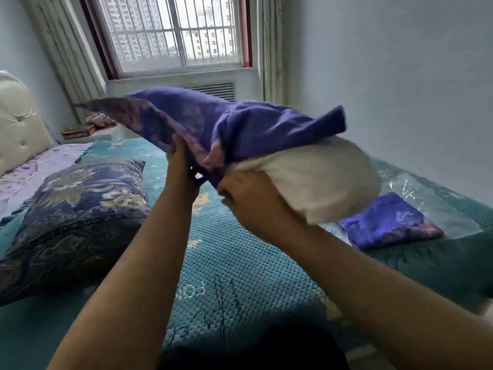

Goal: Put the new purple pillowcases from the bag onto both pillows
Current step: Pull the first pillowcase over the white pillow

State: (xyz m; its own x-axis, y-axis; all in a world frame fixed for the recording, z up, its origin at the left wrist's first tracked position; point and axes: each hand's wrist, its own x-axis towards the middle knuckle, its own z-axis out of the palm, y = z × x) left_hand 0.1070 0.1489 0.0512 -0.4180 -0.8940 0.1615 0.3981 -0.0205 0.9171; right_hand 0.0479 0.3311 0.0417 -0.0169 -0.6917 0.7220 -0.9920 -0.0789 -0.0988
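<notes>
While both hands work above the bed (226, 263), the left hand (181, 162) grips the lower edge of the purple pillowcase (213, 116) and the right hand (245, 198) clutches the case's bunched opening against the white pillow (320, 177), whose bare end bulges out to the right of the case, held in the air. Below the white pillow, a second folded purple pillowcase (386, 222) lies on the bed on a clear plastic bag (432, 201), and left of the hands a second pillow (74, 214) in a dark blue patterned case rests on the bed near the headboard (18, 124).
</notes>
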